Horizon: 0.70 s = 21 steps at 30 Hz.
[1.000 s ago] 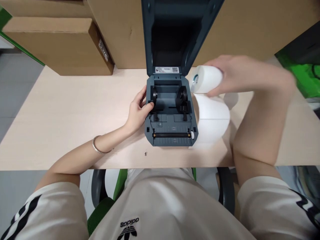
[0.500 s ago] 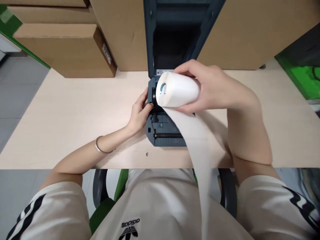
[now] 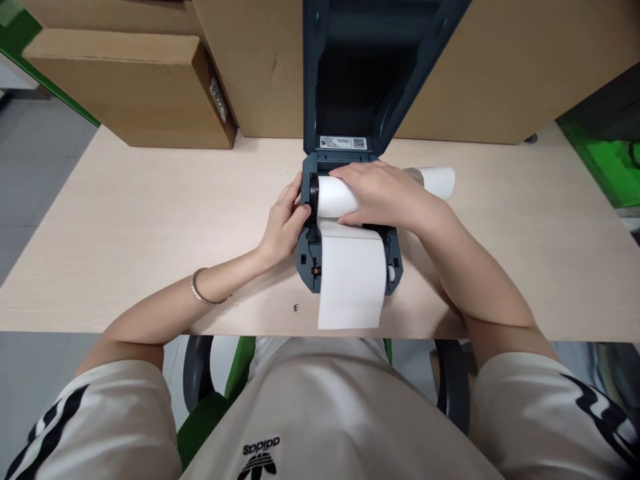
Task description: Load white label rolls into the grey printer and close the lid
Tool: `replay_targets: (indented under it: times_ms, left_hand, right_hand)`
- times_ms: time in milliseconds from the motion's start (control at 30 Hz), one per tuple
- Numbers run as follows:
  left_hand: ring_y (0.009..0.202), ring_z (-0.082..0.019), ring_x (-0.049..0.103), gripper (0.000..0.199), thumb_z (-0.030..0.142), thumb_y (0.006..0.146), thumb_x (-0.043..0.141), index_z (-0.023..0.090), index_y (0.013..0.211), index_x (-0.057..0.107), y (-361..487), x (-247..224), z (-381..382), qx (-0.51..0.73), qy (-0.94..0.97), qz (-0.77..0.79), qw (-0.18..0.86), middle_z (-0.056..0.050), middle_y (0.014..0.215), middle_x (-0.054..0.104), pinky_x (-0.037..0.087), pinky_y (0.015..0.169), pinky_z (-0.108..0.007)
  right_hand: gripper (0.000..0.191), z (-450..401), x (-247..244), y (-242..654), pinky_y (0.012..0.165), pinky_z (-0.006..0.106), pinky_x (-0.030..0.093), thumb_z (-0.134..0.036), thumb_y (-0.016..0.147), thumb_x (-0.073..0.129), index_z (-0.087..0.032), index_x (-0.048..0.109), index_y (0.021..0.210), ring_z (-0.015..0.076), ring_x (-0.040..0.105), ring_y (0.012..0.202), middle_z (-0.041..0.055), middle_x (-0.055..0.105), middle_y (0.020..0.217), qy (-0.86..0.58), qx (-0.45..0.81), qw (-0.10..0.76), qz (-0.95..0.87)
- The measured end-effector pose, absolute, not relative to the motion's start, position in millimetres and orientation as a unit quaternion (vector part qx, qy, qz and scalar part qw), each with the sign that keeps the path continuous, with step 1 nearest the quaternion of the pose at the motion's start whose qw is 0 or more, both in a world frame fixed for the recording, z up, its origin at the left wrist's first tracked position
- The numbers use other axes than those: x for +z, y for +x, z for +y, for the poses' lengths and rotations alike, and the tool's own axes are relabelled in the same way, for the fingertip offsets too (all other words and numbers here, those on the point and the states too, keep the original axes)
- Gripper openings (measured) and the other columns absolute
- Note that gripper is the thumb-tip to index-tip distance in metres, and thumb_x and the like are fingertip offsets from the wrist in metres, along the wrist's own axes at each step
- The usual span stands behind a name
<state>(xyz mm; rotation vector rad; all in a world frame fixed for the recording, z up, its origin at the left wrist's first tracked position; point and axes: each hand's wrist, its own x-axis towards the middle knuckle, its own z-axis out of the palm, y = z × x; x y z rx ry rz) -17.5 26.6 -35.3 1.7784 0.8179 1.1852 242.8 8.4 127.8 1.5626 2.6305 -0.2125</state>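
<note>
A dark label printer [image 3: 306,257] sits on the table with its lid [image 3: 313,80] raised. My right hand [image 3: 383,193] wraps over a white label roll [image 3: 336,195] lying in the printer's bay; the roll's right end is hidden under the hand. From the roll, a paper strip [image 3: 353,280] runs toward me, past the printer's front edge. My left hand [image 3: 284,223] grips the printer's left side, thumb at the inner edge by the black roll holder [image 3: 314,193]. A curled white piece of paper [image 3: 440,182] shows behind my right wrist; whether it joins the roll I cannot tell.
Cardboard boxes [image 3: 125,93] stand at the back left, and a large carton [image 3: 500,73] backs the printer. A small dark scrap [image 3: 296,307] lies on the pale tabletop [image 3: 150,227] near its front edge. Black chair armrests [image 3: 454,373] are below.
My right hand has lowered the label roll from above the printer into its bay. The strip, which hung past the table edge, lies over the printer's front. My left hand stays on the side.
</note>
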Motion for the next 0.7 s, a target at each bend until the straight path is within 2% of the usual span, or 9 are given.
replay_targets:
  times_ms: [67,100,167,267,333,433,533,633,700]
  left_hand:
    - [0.186,-0.044,0.053,0.096,0.085,0.112,0.071,0.030,0.189,0.055,-17.9,-34.8,26.9,0.468,0.713,0.321,0.412,-0.012,0.196,0.059,0.044,0.156,-0.058]
    - [0.186,-0.044,0.054,0.095,0.085,0.113,0.071,0.031,0.189,0.055,-18.2,-34.7,27.2,0.467,0.715,0.319,0.410,-0.012,0.196,0.059,0.045,0.156,-0.058]
    - [0.185,-0.043,0.054,0.094,0.086,0.113,0.069,0.032,0.189,0.054,-18.6,-34.9,27.8,0.465,0.720,0.315,0.408,-0.011,0.196,0.059,0.045,0.156,-0.057]
    - [0.185,-0.042,0.055,0.092,0.086,0.113,0.069,0.035,0.189,0.054,-19.1,-36.1,29.0,0.466,0.720,0.313,0.407,-0.008,0.197,0.058,0.046,0.155,-0.055]
    - [0.184,-0.042,0.055,0.093,0.087,0.113,0.070,0.036,0.189,0.054,-19.4,-37.3,29.8,0.468,0.717,0.314,0.410,-0.008,0.197,0.058,0.046,0.155,-0.055]
    - [0.185,-0.043,0.054,0.093,0.085,0.112,0.073,0.035,0.189,0.054,-19.3,-38.8,29.9,0.472,0.711,0.315,0.415,-0.009,0.196,0.059,0.043,0.157,-0.056]
    - [0.185,-0.042,0.054,0.087,0.080,0.113,0.076,0.037,0.187,0.057,-18.3,-39.7,28.0,0.484,0.703,0.315,0.416,-0.008,0.196,0.059,0.045,0.156,-0.056]
    - [0.186,-0.041,0.054,0.085,0.079,0.112,0.078,0.039,0.184,0.058,-14.9,-39.5,23.8,0.492,0.692,0.317,0.423,-0.006,0.198,0.057,0.046,0.156,-0.056]
    - [0.189,-0.040,0.048,0.085,0.081,0.113,0.075,0.040,0.185,0.056,-10.3,-38.4,20.6,0.492,0.683,0.326,0.430,-0.004,0.201,0.053,0.043,0.158,-0.056]
  right_hand:
    - [0.069,-6.3,137.7,242.4,0.137,0.066,0.054,-0.033,0.111,0.078,-0.007,0.067,0.174,0.0483,0.070,0.159,0.0245,0.072,0.172,0.491,-0.056,0.024,0.869]
    - [0.065,-17.5,143.2,243.0,0.138,0.067,0.053,-0.034,0.117,0.071,-0.005,0.067,0.175,0.0482,0.069,0.162,0.0255,0.071,0.173,0.483,-0.051,0.009,0.874]
    - [0.060,-45.9,152.0,244.6,0.131,0.064,0.062,-0.036,0.125,0.056,-0.003,0.068,0.174,0.0459,0.074,0.157,0.0263,0.073,0.172,0.472,-0.038,-0.026,0.881]
    - [0.060,-92.0,152.1,245.3,0.116,0.055,0.073,-0.037,0.129,0.047,0.001,0.072,0.168,0.0419,0.081,0.148,0.0292,0.076,0.167,0.439,-0.004,-0.056,0.897]
    - [0.061,-115.3,142.7,244.0,0.120,0.053,0.073,-0.038,0.129,0.050,0.004,0.072,0.167,0.0421,0.080,0.152,0.0315,0.075,0.167,0.394,0.022,-0.050,0.917]
    - [0.066,-133.0,124.4,241.5,0.125,0.055,0.071,-0.044,0.126,0.062,0.006,0.071,0.169,0.0473,0.076,0.158,0.0346,0.072,0.170,0.350,0.049,-0.023,0.935]
    - [0.073,-136.3,117.5,242.2,0.126,0.057,0.070,-0.047,0.125,0.066,0.009,0.069,0.171,0.0514,0.073,0.161,0.0368,0.067,0.174,0.344,0.066,-0.016,0.937]
    - [0.067,-127.9,134.6,248.8,0.120,0.056,0.072,-0.047,0.123,0.067,0.003,0.074,0.168,0.0481,0.077,0.156,0.0342,0.071,0.172,0.326,0.012,-0.028,0.945]
    - [0.051,-110.0,155.9,256.9,0.102,0.053,0.074,-0.050,0.123,0.066,-0.012,0.086,0.150,0.0411,0.087,0.131,0.0243,0.085,0.152,0.351,-0.052,-0.035,0.934]
